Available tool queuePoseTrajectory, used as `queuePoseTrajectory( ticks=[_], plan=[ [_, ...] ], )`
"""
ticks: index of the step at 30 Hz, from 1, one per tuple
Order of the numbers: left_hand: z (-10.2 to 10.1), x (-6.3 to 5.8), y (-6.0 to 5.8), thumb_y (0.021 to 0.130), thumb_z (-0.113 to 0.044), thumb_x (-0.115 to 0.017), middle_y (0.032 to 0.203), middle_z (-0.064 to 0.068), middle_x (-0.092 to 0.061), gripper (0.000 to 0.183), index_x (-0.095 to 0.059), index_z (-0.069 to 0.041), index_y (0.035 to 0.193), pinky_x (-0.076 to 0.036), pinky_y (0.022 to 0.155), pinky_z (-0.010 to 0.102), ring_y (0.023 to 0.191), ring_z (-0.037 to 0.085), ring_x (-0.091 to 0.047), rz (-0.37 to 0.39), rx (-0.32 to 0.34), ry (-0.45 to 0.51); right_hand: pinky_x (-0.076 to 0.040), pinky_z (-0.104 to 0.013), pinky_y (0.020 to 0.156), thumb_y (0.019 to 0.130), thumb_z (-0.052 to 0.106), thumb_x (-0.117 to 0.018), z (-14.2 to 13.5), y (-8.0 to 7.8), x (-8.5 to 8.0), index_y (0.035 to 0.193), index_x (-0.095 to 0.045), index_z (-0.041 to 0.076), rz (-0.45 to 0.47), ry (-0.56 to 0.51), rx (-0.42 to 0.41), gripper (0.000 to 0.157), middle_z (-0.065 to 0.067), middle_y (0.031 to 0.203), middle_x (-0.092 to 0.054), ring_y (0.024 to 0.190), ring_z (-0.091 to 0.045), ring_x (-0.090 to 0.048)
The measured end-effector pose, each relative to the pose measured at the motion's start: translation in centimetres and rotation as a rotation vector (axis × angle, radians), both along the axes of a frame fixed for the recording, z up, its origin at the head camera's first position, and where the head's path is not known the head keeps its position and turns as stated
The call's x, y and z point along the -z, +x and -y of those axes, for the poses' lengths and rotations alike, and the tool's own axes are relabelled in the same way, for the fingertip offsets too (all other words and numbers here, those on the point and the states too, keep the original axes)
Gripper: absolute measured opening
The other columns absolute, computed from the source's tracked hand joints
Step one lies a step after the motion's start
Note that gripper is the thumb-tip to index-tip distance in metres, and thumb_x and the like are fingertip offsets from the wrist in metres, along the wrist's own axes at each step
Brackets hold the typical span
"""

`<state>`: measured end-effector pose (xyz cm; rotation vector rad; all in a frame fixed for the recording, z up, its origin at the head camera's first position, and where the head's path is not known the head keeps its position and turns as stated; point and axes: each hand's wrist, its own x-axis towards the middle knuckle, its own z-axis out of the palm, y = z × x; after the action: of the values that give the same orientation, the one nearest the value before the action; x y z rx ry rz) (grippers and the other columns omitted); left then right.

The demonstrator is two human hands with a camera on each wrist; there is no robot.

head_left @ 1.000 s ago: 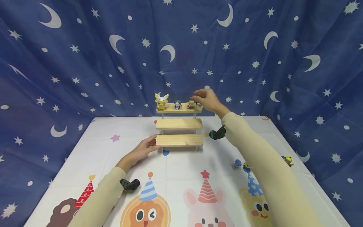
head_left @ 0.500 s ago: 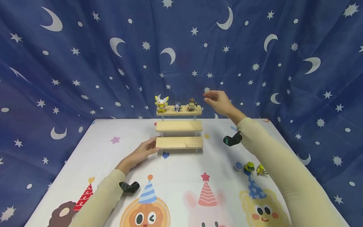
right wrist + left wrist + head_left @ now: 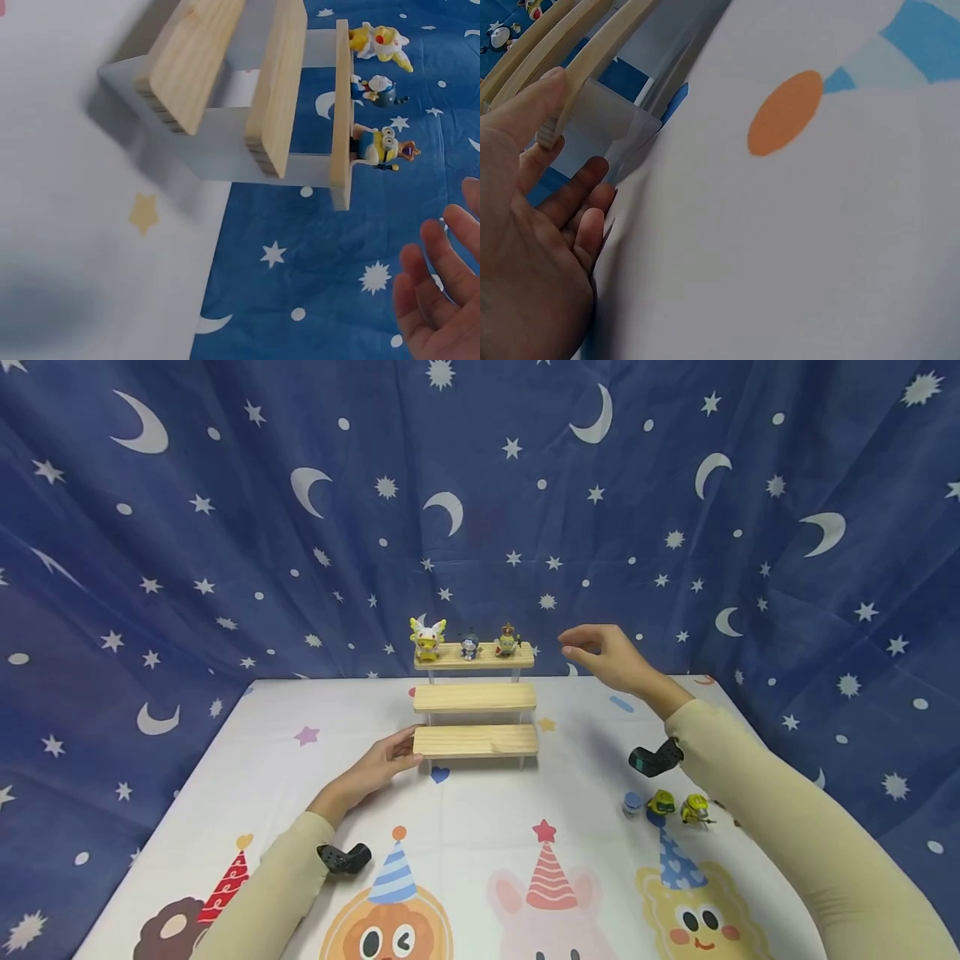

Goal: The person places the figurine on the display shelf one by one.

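A three-tier wooden display shelf (image 3: 476, 697) on clear supports stands at the back of the table. My left hand (image 3: 381, 762) holds the left end of its lowest board, thumb on top and index finger (image 3: 540, 161) beneath in the left wrist view. Along the top board stand a yellow-and-white winged figurine (image 3: 427, 639), a small dark-blue figurine (image 3: 469, 647) and a crowned minion figurine (image 3: 379, 145). To the right of the top board, my right hand (image 3: 611, 656) hangs in the air with relaxed fingers, touching nothing.
On the table's right side stand a small blue-topped item (image 3: 632, 803), a yellow figurine with green (image 3: 661, 802) and another yellow figurine (image 3: 695, 808). My right sleeve partly hides something beside them. A starry blue curtain (image 3: 480, 527) hangs behind the white printed tablecloth (image 3: 480, 827).
My right hand has left the crowned minion on the top board and moved right and slightly down. The figurines on the right have come out from behind my sleeve. My left hand stays put.
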<state>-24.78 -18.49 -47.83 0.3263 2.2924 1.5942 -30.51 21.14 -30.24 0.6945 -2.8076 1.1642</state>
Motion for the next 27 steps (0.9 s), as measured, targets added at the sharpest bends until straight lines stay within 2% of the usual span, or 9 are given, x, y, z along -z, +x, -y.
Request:
queuePoseTrajectory(
  ticks=[9,19,27],
  plan=[
    [0.1,0.7,0.6,0.101,-0.035,-0.062,0.16,0.018,-0.039,0.078,-0.021,-0.012,0.162,-0.034,0.12,0.056,0.144,0.036,-0.043,0.027,0.0,-0.01,-0.055,-0.051,0.095,0.104,0.019,-0.057,-1.7,2.1,2.5,0.133,-0.063,-0.001,-0.008,0.002,0.007,0.035,-0.024,0.133,-0.065,0.111,-0.036,-0.065],
    [-0.1,0.4,0.2,0.101,-0.036,-0.063,0.16,0.019,-0.04,0.078,-0.022,-0.012,0.162,-0.034,0.121,0.055,0.145,0.037,-0.043,0.005,0.002,-0.014,-0.055,-0.055,0.094,0.103,0.016,-0.059,-3.9,3.8,3.4,0.127,-0.066,0.0,-0.004,0.056,0.005,0.03,-0.021,0.126,-0.068,0.113,-0.037,-0.064],
    [0.0,0.1,0.0,0.101,-0.033,-0.062,0.16,0.019,-0.039,0.077,-0.022,-0.012,0.162,-0.034,0.121,0.055,0.144,0.037,-0.043,-0.006,0.0,-0.009,-0.056,-0.051,0.092,0.103,0.019,-0.059,-5.2,4.9,4.3,0.126,-0.067,-0.001,-0.006,0.051,0.009,0.031,-0.021,0.124,-0.069,0.11,-0.034,-0.065]
  ],
)
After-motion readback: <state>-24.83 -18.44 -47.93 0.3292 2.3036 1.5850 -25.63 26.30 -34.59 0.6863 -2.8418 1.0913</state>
